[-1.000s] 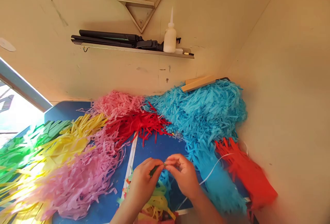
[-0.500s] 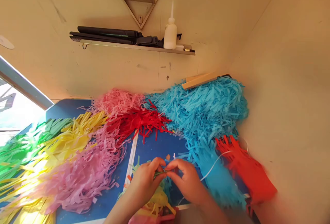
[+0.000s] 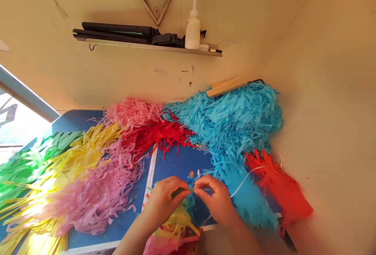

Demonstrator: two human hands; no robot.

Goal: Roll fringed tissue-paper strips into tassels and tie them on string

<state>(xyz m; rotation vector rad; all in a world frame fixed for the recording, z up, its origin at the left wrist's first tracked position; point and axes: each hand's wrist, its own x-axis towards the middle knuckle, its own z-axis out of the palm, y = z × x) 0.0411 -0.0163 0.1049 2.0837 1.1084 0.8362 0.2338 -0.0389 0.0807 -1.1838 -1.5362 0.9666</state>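
My left hand [image 3: 163,200] and my right hand [image 3: 216,200] meet at the near edge of a blue table [image 3: 179,165]. Both pinch a thin green strip of paper [image 3: 182,190] between their fingertips. Under the hands lies a mixed bundle of yellow, green and pink fringe [image 3: 176,229]. A white string [image 3: 246,180] runs from near my right hand across the blue fringe.
Piles of cut paper fringe cover the table: blue [image 3: 235,118], red [image 3: 158,135], pink [image 3: 96,196], yellow [image 3: 73,157], green [image 3: 20,169], orange-red [image 3: 279,188]. A wall shelf [image 3: 152,47] holds a white glue bottle [image 3: 193,29] and a black tool. A wooden strip [image 3: 227,86] rests on the blue pile.
The hands keep working the green strip between their fingertips, shifting only a little. The view has tilted slightly downward.
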